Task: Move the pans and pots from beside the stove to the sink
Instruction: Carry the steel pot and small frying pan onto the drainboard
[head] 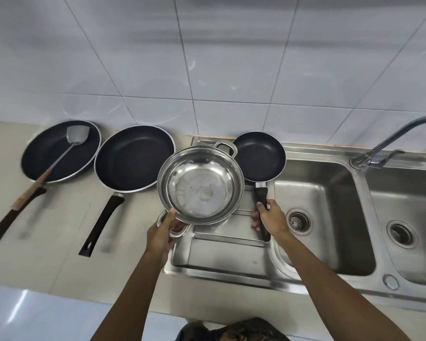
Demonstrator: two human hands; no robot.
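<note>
My left hand (164,228) grips the near loop handle of a shiny steel pot (200,185), held tilted over the sink's drainboard (221,252). My right hand (271,216) is closed around the black handle of a small dark frying pan (258,156), which hangs at the drainboard's far right, beside the left sink basin (325,217). Two larger dark frying pans rest on the beige counter: a middle one (133,158) with a black handle, and a far-left one (59,150) with a metal spatula (67,148) lying in it.
A second sink basin (408,230) lies at the right edge, with a curved tap (389,141) behind the divider. White wall tiles rise behind the counter (47,242). The counter's front edge runs along the bottom, with floor below.
</note>
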